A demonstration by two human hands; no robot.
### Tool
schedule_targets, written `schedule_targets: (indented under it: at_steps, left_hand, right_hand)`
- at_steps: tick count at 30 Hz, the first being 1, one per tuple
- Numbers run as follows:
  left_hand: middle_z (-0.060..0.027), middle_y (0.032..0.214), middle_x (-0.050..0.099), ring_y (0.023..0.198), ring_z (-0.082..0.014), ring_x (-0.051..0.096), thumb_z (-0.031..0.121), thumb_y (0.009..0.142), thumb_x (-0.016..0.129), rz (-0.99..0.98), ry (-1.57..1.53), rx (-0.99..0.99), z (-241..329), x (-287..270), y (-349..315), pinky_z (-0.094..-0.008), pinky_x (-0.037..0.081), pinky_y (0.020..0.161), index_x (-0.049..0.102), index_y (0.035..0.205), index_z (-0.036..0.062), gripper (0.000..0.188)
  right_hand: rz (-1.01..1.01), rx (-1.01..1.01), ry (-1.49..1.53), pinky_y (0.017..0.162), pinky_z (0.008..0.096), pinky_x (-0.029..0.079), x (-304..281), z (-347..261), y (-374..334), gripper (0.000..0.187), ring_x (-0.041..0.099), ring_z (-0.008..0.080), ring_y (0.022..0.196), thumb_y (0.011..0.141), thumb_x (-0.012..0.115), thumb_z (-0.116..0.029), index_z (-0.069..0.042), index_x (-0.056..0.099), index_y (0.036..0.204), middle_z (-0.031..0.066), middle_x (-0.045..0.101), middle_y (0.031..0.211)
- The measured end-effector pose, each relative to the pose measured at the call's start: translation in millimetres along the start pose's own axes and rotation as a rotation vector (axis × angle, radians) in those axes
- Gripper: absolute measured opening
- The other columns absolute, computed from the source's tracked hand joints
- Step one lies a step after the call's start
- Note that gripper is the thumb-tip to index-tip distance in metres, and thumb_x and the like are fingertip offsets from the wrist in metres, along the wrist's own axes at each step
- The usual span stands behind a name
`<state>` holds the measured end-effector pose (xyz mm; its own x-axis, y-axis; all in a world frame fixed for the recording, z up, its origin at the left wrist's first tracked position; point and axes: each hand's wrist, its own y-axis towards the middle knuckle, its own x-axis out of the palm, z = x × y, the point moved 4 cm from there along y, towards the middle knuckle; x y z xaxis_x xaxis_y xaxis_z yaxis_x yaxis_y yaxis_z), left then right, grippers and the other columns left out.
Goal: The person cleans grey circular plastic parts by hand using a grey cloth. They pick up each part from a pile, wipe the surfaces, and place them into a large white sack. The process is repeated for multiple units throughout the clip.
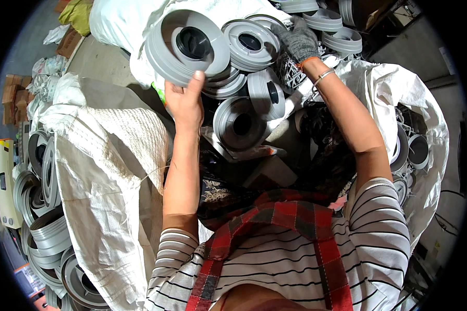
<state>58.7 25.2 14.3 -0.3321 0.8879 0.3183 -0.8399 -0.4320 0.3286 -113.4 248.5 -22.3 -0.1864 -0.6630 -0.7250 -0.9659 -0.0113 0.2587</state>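
Note:
My bare left hand (186, 103) is closed on the rim of a round grey plastic part (161, 47), thumb on top; the part is tilted, with a black hub in its middle. My right hand (300, 41), in a grey knitted glove, reaches to the far side with its fingers apart, beside the grey parts there; nothing shows in it. Close by lies another grey part (233, 44) with a dark centre. Nearer to me are a part lying on its side (258, 96) and one facing up (224, 127).
White woven sacks stand at the left (96, 207) and right (425, 98); the right one holds grey parts. Several grey parts (52, 243) are piled at far left, near a cream-coloured device (4, 197). More parts (342, 41) and white plastic scraps (291, 75) lie on the far side.

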Motion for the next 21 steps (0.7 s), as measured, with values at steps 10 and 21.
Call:
schedule_targets:
  at_steps: [10,21]
  left_hand:
    - [-0.0133,0.12,0.052,0.111,-0.0238,0.052,0.015,0.085,0.049,0.263,-0.515,-0.252,-27.9,-32.0,17.5,-0.0411,0.04,0.1,0.044,0.12,-0.0031,0.04]
    - [-0.0076,0.101,0.055,0.093,-0.0187,0.052,0.019,0.082,0.058,0.361,-0.185,-0.438,-61.1,-28.5,20.4,-0.0321,0.042,0.085,0.052,0.105,0.0001,0.03]
  right_hand:
    - [-0.513,0.551,1.154,0.075,0.0315,0.048,94.5,42.7,-8.1,0.03,0.06,0.0192,0.084,0.079,0.064,-0.029,-0.006,0.066,0.099,0.01,0.065,0.098]
    - [-0.308,0.269,0.942,0.066,0.0378,0.05,104.7,111.5,36.0,0.039,0.063,0.0234,0.077,0.071,0.072,-0.027,0.001,0.065,0.096,0.0124,0.066,0.088]
